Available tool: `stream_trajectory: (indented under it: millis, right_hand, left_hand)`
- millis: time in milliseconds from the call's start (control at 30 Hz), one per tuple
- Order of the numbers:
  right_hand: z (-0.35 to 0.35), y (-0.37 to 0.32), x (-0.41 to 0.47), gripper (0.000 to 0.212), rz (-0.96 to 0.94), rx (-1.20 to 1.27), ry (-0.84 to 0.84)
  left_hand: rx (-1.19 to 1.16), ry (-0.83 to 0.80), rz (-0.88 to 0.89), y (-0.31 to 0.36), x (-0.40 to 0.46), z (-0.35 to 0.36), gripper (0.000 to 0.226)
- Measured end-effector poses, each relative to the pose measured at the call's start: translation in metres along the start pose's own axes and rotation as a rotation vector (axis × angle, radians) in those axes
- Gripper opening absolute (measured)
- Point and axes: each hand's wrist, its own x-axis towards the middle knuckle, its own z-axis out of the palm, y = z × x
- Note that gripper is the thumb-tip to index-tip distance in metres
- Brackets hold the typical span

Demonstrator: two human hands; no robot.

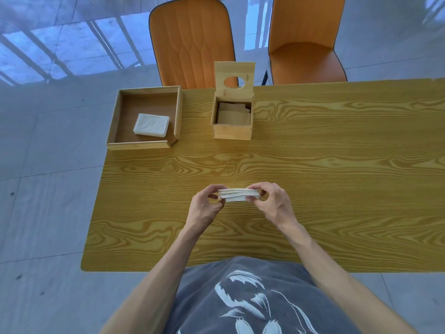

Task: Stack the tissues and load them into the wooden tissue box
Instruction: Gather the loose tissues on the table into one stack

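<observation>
Tissue stack (238, 194): white, folded, layered edges facing the camera; held just above the table's near-centre, between both hands.
Left hand (206, 205): fingers pinched closed on the stack's left end.
Right hand (273, 203): fingers pinched closed on the stack's right end.
Wooden tissue box (232, 116): far centre of the table, lid (234, 75) standing upright at its far side, oval hole in the lid; brownish folded sheets lie inside.
Wooden tray (144, 116): far left, beside the box, apart from it; holds a second white tissue pile (151, 125).
Table (337, 177): yellow wood grain.
Chairs (192, 42): two, orange, beyond the far edge.
</observation>
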Motion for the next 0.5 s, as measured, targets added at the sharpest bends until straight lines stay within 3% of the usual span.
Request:
stream_trajectory:
  millis: [367,500]
  right_hand:
    - [0.001,-0.006,0.005,0.023,0.048,0.114,0.032]
    - [-0.006,-0.013,0.013,0.019,0.034,0.176,0.051]
  left_hand:
    - [-0.013,0.023,-0.065,-0.002,0.004,-0.006,0.022]
    - [-0.056,0.065,-0.002,0.008,0.009,-0.011,0.021]
